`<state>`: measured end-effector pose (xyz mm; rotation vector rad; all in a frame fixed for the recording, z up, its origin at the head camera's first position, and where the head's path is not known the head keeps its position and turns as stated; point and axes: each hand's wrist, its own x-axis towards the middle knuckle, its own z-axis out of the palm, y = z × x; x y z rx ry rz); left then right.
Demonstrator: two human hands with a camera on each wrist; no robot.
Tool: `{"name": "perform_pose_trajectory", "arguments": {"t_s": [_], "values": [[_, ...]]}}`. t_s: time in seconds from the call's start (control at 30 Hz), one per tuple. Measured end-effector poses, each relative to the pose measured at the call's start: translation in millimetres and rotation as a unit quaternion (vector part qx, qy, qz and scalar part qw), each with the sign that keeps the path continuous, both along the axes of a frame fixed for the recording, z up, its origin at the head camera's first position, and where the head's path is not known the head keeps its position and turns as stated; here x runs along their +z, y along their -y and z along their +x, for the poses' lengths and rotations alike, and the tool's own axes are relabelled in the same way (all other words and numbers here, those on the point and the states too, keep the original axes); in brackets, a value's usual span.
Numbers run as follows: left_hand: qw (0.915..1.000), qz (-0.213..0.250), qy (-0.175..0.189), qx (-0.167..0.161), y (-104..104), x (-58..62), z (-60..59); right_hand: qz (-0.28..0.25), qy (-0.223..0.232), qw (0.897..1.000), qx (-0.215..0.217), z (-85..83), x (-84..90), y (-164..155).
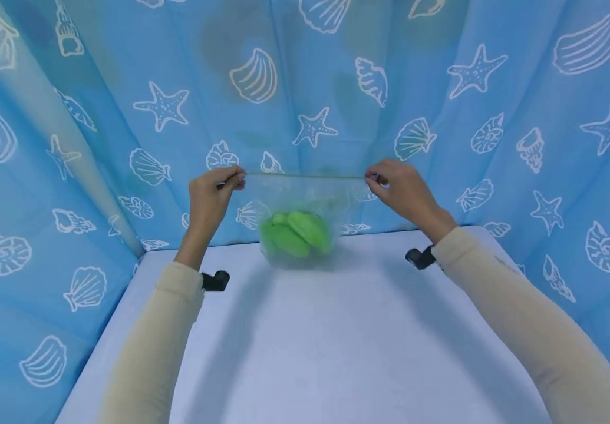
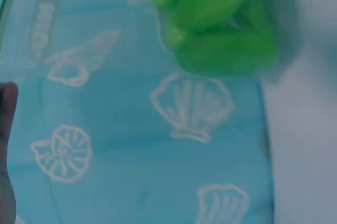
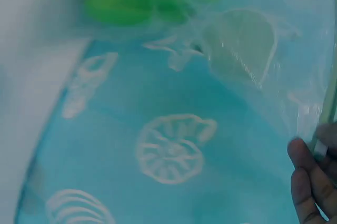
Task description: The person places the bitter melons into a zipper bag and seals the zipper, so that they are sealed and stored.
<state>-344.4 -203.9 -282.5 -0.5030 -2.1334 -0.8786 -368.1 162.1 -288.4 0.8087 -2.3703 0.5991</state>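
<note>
Lighting: bright, even, diffuse; soft arm shadows on the counter. Head view sharp, bowed at edges. Both wrist views blurred, out of focus.

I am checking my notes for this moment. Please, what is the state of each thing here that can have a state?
Clear zip bag: held up above the table, top edge stretched taut and looking closed.
Green pieces: inside the bag, at its bottom.
Left hand: pinches the bag's left top corner.
Right hand: pinches the right top corner.
</note>
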Motion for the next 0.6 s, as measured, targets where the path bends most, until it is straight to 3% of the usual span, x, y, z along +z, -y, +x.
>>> {"name": "perform_pose_trajectory", "arguments": {"t_s": [0.13, 0.23, 0.3, 0.47, 0.6], "values": [[0.9956, -0.082, 0.001, -0.044, 14.3, -26.3, 51.9, 0.029, 0.003, 0.998, 0.057, 45.2, -26.2, -12.3], [0.9914, -0.104, 0.025, -0.076, 19.2, -38.5, 90.8, 0.051, 0.008, 0.996, 0.075, 77.6, -37.6, -18.6], [0.9891, -0.112, 0.043, -0.085, 19.9, -44.3, 110.7, 0.060, 0.012, 0.995, 0.076, 92.7, -42.1, -22.1], [0.9822, -0.145, 0.097, -0.069, 17.1, -61.0, 153.4, 0.084, 0.037, 0.993, 0.078, 120.9, -53.2, -25.2], [0.9711, -0.181, 0.148, -0.046, 14.3, -81.7, 182.4, 0.109, 0.085, 0.987, 0.083, 142.5, -71.1, -25.9]]}}
